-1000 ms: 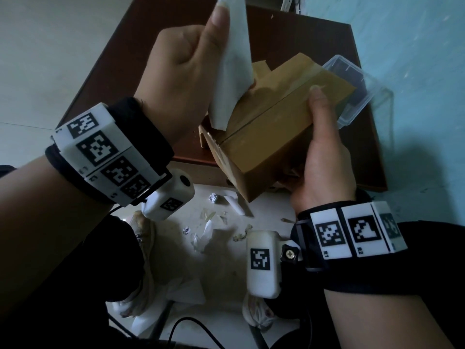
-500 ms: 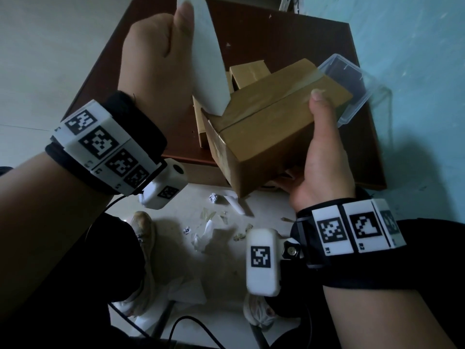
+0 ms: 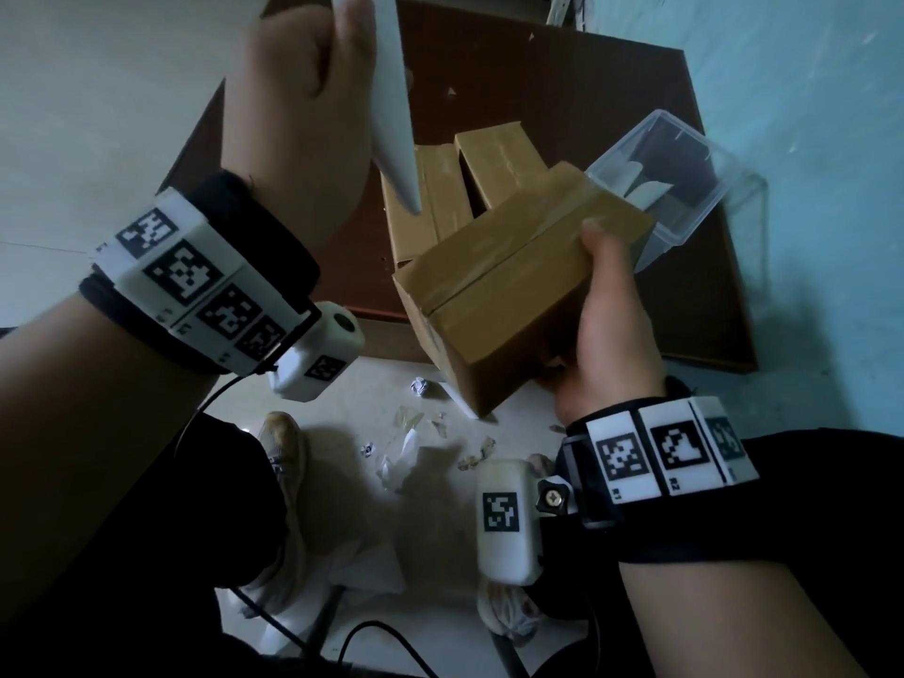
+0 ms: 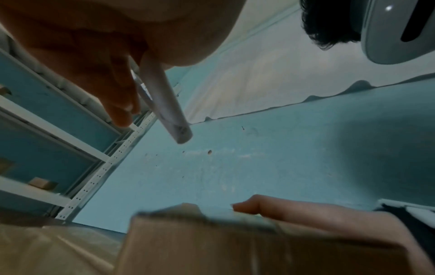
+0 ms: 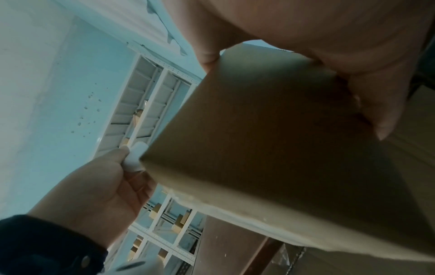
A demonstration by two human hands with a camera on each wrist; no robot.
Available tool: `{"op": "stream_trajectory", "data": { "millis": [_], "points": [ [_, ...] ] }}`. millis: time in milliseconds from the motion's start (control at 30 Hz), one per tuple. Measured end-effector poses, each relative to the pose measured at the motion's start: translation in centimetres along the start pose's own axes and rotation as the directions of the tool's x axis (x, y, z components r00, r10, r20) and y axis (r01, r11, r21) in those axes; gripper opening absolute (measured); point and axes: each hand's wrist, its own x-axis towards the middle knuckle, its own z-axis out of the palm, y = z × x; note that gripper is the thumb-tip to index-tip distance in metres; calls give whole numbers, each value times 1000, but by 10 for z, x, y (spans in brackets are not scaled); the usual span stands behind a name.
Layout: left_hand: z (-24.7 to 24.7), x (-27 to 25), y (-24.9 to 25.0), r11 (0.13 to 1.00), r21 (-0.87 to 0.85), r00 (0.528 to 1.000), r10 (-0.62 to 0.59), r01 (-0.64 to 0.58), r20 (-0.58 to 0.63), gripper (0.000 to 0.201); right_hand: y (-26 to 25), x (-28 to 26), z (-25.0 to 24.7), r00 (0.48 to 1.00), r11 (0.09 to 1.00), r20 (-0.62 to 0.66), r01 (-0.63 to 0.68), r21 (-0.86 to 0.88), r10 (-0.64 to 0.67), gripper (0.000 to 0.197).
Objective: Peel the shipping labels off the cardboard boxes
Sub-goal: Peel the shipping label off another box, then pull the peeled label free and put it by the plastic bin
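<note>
The white label (image 3: 391, 115), which a second ago clung to the box's corner, now hangs fully free, curled lengthwise, with no print readable on it. The left hand (image 3: 303, 110) has lifted it higher, pinching its top between thumb and curled fingers. The brown cardboard box (image 3: 508, 296), taped along its seam, sits tilted above the table edge in the right hand (image 3: 611, 335), thumb on top, fingers beneath. Two more boxes (image 3: 464, 188) and a clear plastic tub (image 3: 685, 188) rest on the dark table (image 3: 587, 90) behind.
</note>
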Motion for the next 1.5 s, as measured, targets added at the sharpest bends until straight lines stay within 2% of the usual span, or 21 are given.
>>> {"op": "stream_trajectory", "data": {
  "millis": [67, 167, 267, 400, 500, 567, 633, 700, 833, 967, 1033, 1100, 1133, 1167, 1233, 1367, 1433, 1500],
  "points": [
    [4, -4, -1, 1000, 27, 1000, 3, -4, 27, 50, 4, 4, 3, 1000, 999, 7, -13, 44, 13, 78],
    [11, -8, 0, 999, 34, 999, 18, -19, 46, 44, 8, 13, 6, 1000, 994, -15, 0, 105, 2, 93],
    [15, -14, 4, 1000, 17, 997, 20, -21, 71, 38, 12, 25, 10, 998, 996, -56, 25, 91, -20, 118],
    [22, -20, 9, 1000, 16, 995, 0, -1, 102, 37, 13, 33, 12, 993, 994, -98, 71, 85, -63, 141],
    [26, -24, 9, 1000, 21, 991, -4, 2, 131, 37, 9, 36, 15, 990, 992, -116, 89, 88, -78, 146],
    [28, -26, 10, 999, 36, 989, -5, 0, 147, 37, 8, 39, 16, 991, 992, -115, 80, 92, -69, 135],
    [30, -27, 12, 999, 51, 988, 2, -10, 152, 37, 8, 43, 18, 992, 995, -116, 67, 73, -59, 107],
    [33, -28, 13, 998, 66, 988, 3, -13, 151, 40, 7, 44, 19, 991, 998, -121, 60, 31, -56, 91],
    [38, -28, 15, 995, 96, 985, 16, -33, 170, 49, -3, 37, 21, 992, 993, -90, 85, -79, -92, 92],
    [37, -32, 19, 996, 90, 980, 1, -19, 200, 44, -8, 34, 23, 984, 984, -88, 143, -110, -153, 94],
    [35, -33, 21, 996, 84, 976, 7, -26, 218, 47, -7, 32, 26, 961, 958, -123, 226, -176, -249, 100],
    [33, -35, 22, 997, 68, 972, 22, -39, 233, 53, -7, 29, 27, 910, 914, -144, 363, -183, -390, 116],
    [32, -35, 22, 997, 62, 971, 30, -46, 239, 55, -8, 27, 27, 876, 881, -137, 437, -178, -462, 109],
    [31, -36, 23, 997, 55, 970, 36, -51, 240, 57, -11, 23, 25, 848, 850, -113, 493, -187, -517, 90],
    [30, -37, 25, 998, 41, 970, 41, -53, 241, 61, -17, 15, 21, 829, 818, -35, 544, -185, -559, 59],
    [28, -35, 30, 999, 29, 965, 33, -42, 260, 71, -20, -1, 16, 796, 801, 131, 598, -17, -591, 37],
    [28, -34, 32, 998, 40, 956, 30, -44, 292, 72, -16, -1, 17, 783, 793, 163, 609, -5, -600, 29],
    [28, -35, 34, 996, 69, 944, 28, -53, 328, 69, -13, 4, 16, 766, 777, 180, 629, -10, -617, 13]
  ]
}}
